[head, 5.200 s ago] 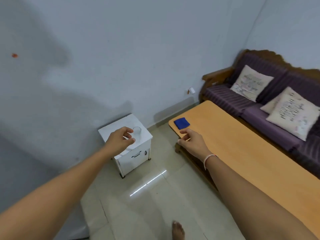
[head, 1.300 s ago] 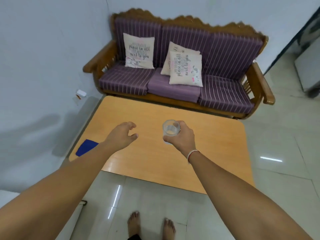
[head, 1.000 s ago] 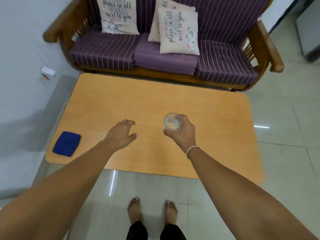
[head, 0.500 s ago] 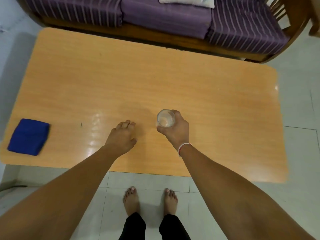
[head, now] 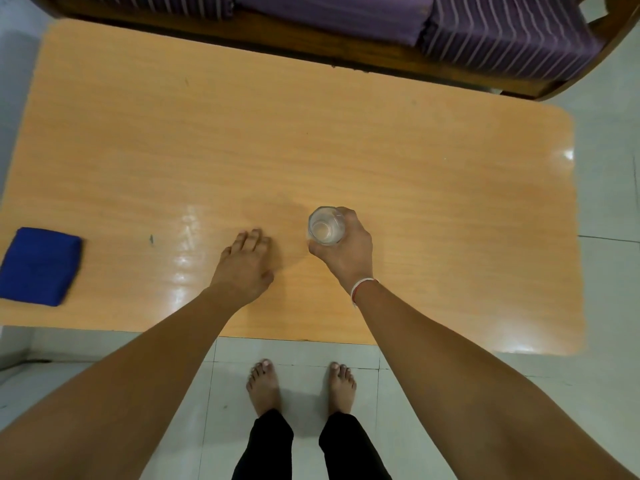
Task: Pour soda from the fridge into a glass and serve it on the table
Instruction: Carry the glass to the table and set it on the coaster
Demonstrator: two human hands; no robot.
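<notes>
Standing upright over the near middle of the table (head: 415,161), the glass (head: 326,225) is wrapped by the right hand (head: 343,251), whose fingers are curled around its side from the right and near. Whether its base already touches the tabletop cannot be told from above. The glass is clear and looks empty; only the bare bottom is seen through the rim, and no liquid can be made out.

The left hand (head: 244,268) is spread palm down just left of the glass, fingers loosely extended and nothing held; it appears to rest on or just above the wood.

As a judgement, only 1 early step is in hand: the glass is being brought to the table. No soda bottle or can and no fridge are in view, so fetching the soda and pouring it are taken as still to be done.

Further out, a folded blue cloth (head: 40,266) lies at the far left edge of the table, well apart from both hands. A purple striped sofa (head: 502,36) runs along the far side.
</notes>
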